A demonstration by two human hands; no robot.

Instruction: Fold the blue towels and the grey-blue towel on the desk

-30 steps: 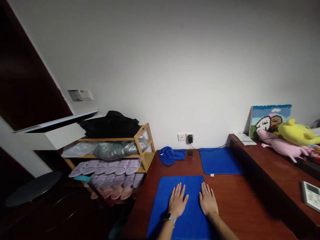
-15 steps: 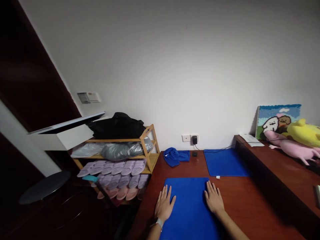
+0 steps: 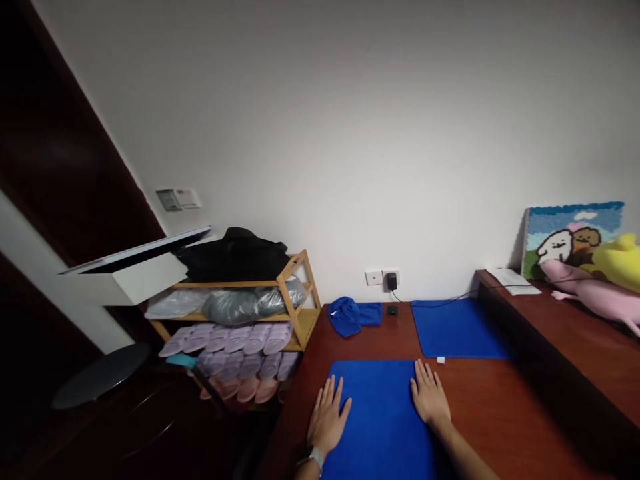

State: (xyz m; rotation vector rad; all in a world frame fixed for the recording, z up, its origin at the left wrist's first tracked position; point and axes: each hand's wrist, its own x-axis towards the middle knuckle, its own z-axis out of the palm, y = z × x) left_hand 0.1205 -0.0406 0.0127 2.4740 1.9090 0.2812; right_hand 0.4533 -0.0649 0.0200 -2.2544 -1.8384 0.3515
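no text, brand or number legible anywhere in view. small white tag (image 3: 441, 360) at near edge of the far flat blue cloth (image 3: 460, 328): too small to read. white paper (image 3: 513, 281) on the raised surface (image 3: 575, 327) at right: any print cannot be made out. white wall panel (image 3: 188, 198) at left, above the shoe rack (image 3: 300, 313): faint reddish mark near top, blurred, illegible. black plug adapter (image 3: 391, 281) in wall socket: markings, if any, unreadable.
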